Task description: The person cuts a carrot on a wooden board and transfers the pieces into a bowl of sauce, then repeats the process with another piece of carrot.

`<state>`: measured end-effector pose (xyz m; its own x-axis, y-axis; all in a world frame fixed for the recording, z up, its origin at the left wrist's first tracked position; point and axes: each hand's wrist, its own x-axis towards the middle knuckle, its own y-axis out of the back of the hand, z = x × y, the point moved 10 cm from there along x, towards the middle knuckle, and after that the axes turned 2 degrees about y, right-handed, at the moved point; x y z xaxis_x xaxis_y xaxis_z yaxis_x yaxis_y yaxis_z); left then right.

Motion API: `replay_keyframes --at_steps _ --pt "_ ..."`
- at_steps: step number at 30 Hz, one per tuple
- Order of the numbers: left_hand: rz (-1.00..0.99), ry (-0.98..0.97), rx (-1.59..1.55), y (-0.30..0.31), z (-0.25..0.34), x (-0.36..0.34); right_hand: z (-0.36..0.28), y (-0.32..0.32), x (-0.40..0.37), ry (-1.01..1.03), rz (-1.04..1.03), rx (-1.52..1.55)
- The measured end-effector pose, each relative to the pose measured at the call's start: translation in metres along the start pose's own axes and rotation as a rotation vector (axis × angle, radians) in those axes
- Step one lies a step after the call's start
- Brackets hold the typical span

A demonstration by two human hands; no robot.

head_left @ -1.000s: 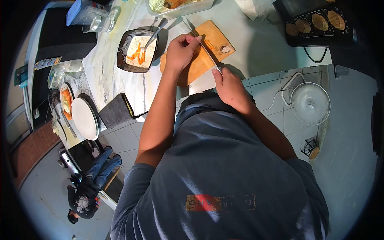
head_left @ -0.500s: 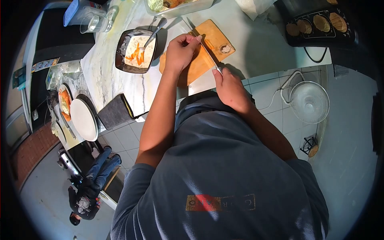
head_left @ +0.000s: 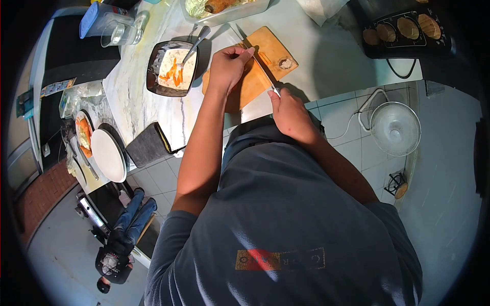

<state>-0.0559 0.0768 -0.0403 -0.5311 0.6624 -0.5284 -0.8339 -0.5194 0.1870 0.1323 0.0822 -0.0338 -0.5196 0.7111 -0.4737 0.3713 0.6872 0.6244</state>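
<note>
My right hand (head_left: pixel 292 112) is closed round the handle of a knife (head_left: pixel 265 72), whose blade slants up and left over a wooden cutting board (head_left: pixel 278 43). At the far end of the blade, the thumb and fingers of my left hand (head_left: pixel 228 69) are pinched together; what lies between them is hidden. Thin orange strips (head_left: pixel 263 57), which look like carrot, lie on the board beside the blade. A small pale round piece (head_left: pixel 285 64) sits near the board's right corner. Left of my left hand stands a dark square bowl (head_left: pixel 152 76) with a creamy white mixture, orange strips and a metal utensil (head_left: pixel 200 38).
A plastic container (head_left: pixel 224 19) of food stands behind the board. Glasses (head_left: pixel 118 35), a dark folded case (head_left: pixel 148 145), a white plate (head_left: pixel 108 155) and a food plate (head_left: pixel 81 122) are leftward. A black appliance (head_left: pixel 406 33) stands at right. Another person (head_left: pixel 115 255) is at lower left.
The knife handle and my right hand have shifted slightly left and down. My left hand stays pinched at the blade's far end. The other person has moved a little.
</note>
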Motion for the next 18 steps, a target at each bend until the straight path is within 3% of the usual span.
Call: replay_keyframes --at_steps 13,18 --pt "-0.044 -0.057 0.084 -0.001 -0.006 0.007 0.008 0.004 -0.001 0.005 -0.027 -0.060" --pt "0.036 -0.314 0.327 0.008 0.005 -0.018 0.022 0.007 -0.009 0.009 -0.043 -0.055"
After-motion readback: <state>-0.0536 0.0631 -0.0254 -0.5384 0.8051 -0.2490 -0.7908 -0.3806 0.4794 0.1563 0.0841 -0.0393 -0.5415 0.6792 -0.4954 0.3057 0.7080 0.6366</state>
